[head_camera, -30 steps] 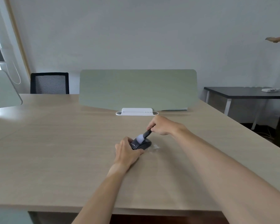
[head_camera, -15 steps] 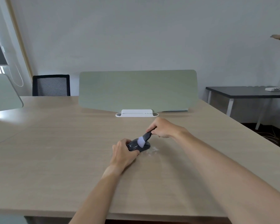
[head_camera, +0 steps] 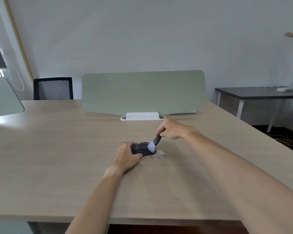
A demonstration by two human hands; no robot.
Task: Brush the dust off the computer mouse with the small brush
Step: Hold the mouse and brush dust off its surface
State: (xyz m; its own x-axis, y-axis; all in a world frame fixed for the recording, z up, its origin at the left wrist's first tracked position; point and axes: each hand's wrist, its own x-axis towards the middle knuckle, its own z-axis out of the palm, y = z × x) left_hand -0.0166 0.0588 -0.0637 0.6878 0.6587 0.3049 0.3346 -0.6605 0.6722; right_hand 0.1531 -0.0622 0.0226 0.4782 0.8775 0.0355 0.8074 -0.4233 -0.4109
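Head view: left hand point(head_camera: 125, 155) fingers clamp dark oval computer mouse point(head_camera: 142, 148) mid light wooden desk point(head_camera: 57, 157); right hand point(head_camera: 172, 130) fingers pinch small black-handled brush point(head_camera: 154, 144), pale bristles on mouse.

The left hand point(head_camera: 125, 155) covers the near end of the mouse point(head_camera: 143, 148); the brush point(head_camera: 155, 143) handle's upper end vanishes inside the right hand point(head_camera: 172, 130). White specks point(head_camera: 159, 154) beside the mouse are too small to identify.

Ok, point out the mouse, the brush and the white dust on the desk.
mouse point(head_camera: 140, 149): head view, dark top shell.
brush point(head_camera: 151, 146): head view, pale bristles.
dust point(head_camera: 159, 154): head view, white specks right of mouse.
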